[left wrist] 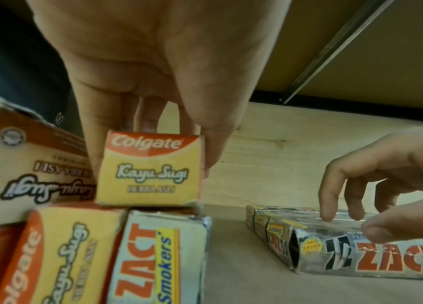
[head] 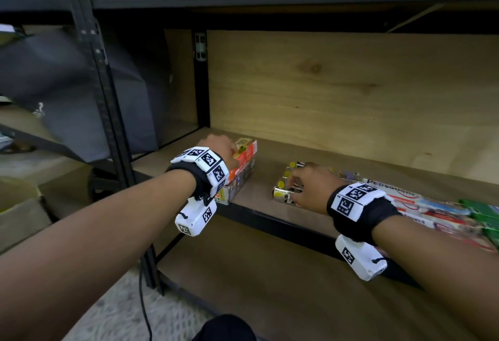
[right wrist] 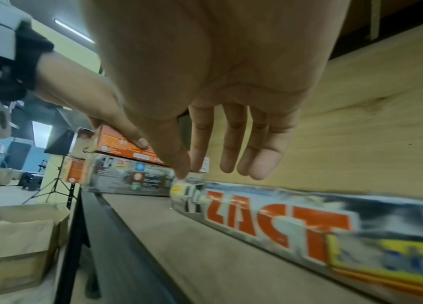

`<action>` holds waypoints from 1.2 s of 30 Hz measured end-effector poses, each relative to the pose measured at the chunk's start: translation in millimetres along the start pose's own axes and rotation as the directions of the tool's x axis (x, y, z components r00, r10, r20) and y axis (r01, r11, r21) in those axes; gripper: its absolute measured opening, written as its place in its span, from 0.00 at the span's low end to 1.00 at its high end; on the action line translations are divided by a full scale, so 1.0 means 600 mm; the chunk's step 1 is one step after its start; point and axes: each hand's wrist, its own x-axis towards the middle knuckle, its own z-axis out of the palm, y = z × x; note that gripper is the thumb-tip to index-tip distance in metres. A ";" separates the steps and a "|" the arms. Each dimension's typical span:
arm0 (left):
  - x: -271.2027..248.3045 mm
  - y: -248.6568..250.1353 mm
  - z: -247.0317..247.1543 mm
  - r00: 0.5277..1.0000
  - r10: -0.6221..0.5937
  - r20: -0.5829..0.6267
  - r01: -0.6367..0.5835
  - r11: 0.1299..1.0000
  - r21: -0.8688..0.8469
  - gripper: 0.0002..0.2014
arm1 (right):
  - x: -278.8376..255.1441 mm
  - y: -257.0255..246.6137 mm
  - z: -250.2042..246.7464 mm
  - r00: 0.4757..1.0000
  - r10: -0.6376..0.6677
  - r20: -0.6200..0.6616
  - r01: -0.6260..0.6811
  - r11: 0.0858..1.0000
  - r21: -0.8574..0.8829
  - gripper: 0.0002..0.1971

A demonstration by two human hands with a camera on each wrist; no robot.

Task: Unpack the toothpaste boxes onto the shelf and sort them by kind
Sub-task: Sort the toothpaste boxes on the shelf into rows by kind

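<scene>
I see the shelf [head: 270, 281] first, a dark metal frame with a brown board deck and a pale plywood back panel [head: 351, 92]. Off to the left of it stands a brown paper bag [right wrist: 15, 238] on the floor.

On the deck's right end lies a row of toothpaste boxes [head: 437, 213]: white and red ones, one reading Pepsodent, with green ones at the far edge. Just left of that row sits a group of silver Zact boxes [left wrist: 361, 253] lying flat side by side. At the deck's left end I have a small stack [head: 240, 176]: Colgate Kayu Sugi boxes and a Zact Smokers box [left wrist: 158, 261] at the bottom.

My left hand [head: 221, 151] is on top of that stack, its grip closed around a Colgate Kayu Sugi box [left wrist: 150, 168], thumb on one side and fingers on the other; the box touches the ones beneath it.

My right hand [head: 310, 186] is over the silver group with its grip released, fingers [right wrist: 231, 142] spread and pointing down. From the left wrist view the fingertips touch the top of the nearest silver box; they do not clasp it.
</scene>
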 end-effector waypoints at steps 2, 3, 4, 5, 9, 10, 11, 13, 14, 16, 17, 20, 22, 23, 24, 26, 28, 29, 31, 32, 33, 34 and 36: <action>0.001 -0.004 -0.003 1.000 0.000 -0.011 -0.001 0.999 -0.037 0.21 | 0.007 -0.025 0.004 0.999 -0.029 -0.022 0.030 0.999 0.039 0.09; 0.001 -0.006 -0.007 1.000 0.001 -0.025 -0.003 0.998 -0.058 0.21 | 0.012 -0.037 0.005 0.999 -0.040 -0.021 0.041 0.997 0.064 0.08; -0.001 -0.009 -0.012 0.999 0.005 -0.039 -0.008 0.997 -0.076 0.21 | 0.017 -0.050 0.006 0.998 -0.058 -0.023 0.059 0.994 0.090 0.08; -0.002 -0.013 -0.018 0.999 0.011 -0.049 -0.015 0.996 -0.087 0.21 | 0.023 -0.063 0.007 0.997 -0.074 -0.024 0.077 0.991 0.112 0.09; 0.000 -0.042 -0.052 0.994 0.014 -0.107 -0.025 0.994 -0.105 0.20 | 0.049 -0.117 0.017 0.996 -0.077 -0.036 0.083 0.977 0.199 0.13; 0.001 -0.053 -0.058 0.993 0.006 -0.121 -0.018 0.995 -0.101 0.20 | 0.055 -0.130 0.021 0.997 -0.071 -0.036 0.078 0.973 0.219 0.15; 0.000 -0.064 -0.064 0.991 -0.004 -0.135 -0.009 0.995 -0.095 0.20 | 0.060 -0.142 0.024 0.998 -0.062 -0.032 0.068 0.969 0.239 0.16; -0.003 -0.090 -0.072 0.987 -0.023 -0.161 0.010 0.996 -0.084 0.19 | 0.067 -0.164 0.029 0.999 -0.052 -0.017 0.054 0.963 0.265 0.20; -0.005 -0.104 -0.074 0.984 -0.031 -0.173 0.019 0.997 -0.072 0.19 | 0.069 -0.172 0.031 0.999 -0.052 -0.003 0.051 0.964 0.261 0.22; -0.010 -0.134 -0.071 0.982 -0.063 -0.180 0.052 0.997 -0.062 0.19 | 0.071 -0.185 0.040 0.997 -0.069 0.034 0.058 0.967 0.249 0.24; -0.011 -0.143 -0.068 0.980 -0.082 -0.182 0.071 0.995 -0.064 0.19 | 0.070 -0.187 0.045 0.996 -0.074 0.055 0.058 0.967 0.249 0.26; -0.011 -0.175 -0.049 0.974 -0.127 -0.190 0.115 0.991 -0.070 0.18 | 0.073 -0.194 0.063 0.994 -0.064 0.090 0.040 0.970 0.239 0.28; -0.007 -0.191 -0.032 0.975 -0.145 -0.167 0.131 0.987 -0.089 0.18 | 0.072 -0.195 0.067 0.996 -0.051 0.073 0.031 0.967 0.251 0.28; -0.005 -0.197 -0.023 0.976 -0.157 -0.153 0.142 0.984 -0.105 0.18 | 0.071 -0.195 0.068 0.997 -0.047 0.062 0.030 0.965 0.261 0.28; -0.002 -0.202 -0.012 0.975 -0.172 -0.142 0.156 0.980 -0.123 0.18 | 0.070 -0.194 0.071 0.998 -0.044 0.049 0.030 0.963 0.268 0.27; 0.004 -0.209 0.009 0.970 -0.208 -0.129 0.186 0.968 -0.167 0.18 | 0.068 -0.190 0.076 0.999 -0.038 0.011 0.034 0.959 0.282 0.26; 0.011 -0.215 0.030 0.966 -0.228 -0.119 0.200 0.957 -0.208 0.17 | 0.068 -0.188 0.079 1.000 -0.026 -0.015 0.029 0.954 0.297 0.25; 0.015 -0.219 0.040 0.965 -0.237 -0.110 0.209 0.953 -0.218 0.16 | 0.067 -0.187 0.080 1.000 -0.023 -0.019 0.028 0.952 0.306 0.24; 0.023 -0.226 0.059 0.960 -0.259 -0.103 0.229 0.943 -0.241 0.15 | 0.066 -0.186 0.081 1.000 -0.017 -0.020 0.023 0.945 0.326 0.25; 0.028 -0.230 0.067 0.957 -0.272 -0.103 0.239 0.938 -0.251 0.15 | 0.065 -0.186 0.082 1.000 -0.017 -0.024 0.024 0.943 0.333 0.25; 0.032 -0.233 0.074 0.954 -0.281 -0.102 0.249 0.936 -0.250 0.14 | 0.063 -0.185 0.083 0.999 -0.019 -0.032 0.028 0.942 0.333 0.25; 0.035 -0.238 0.080 0.952 -0.288 -0.103 0.257 0.935 -0.244 0.14 | 0.062 -0.185 0.084 0.999 -0.022 -0.034 0.032 0.943 0.330 0.26; 0.039 -0.246 0.089 0.951 -0.293 -0.096 0.267 0.937 -0.224 0.13 | 0.061 -0.185 0.085 0.999 -0.030 -0.026 0.036 0.948 0.317 0.28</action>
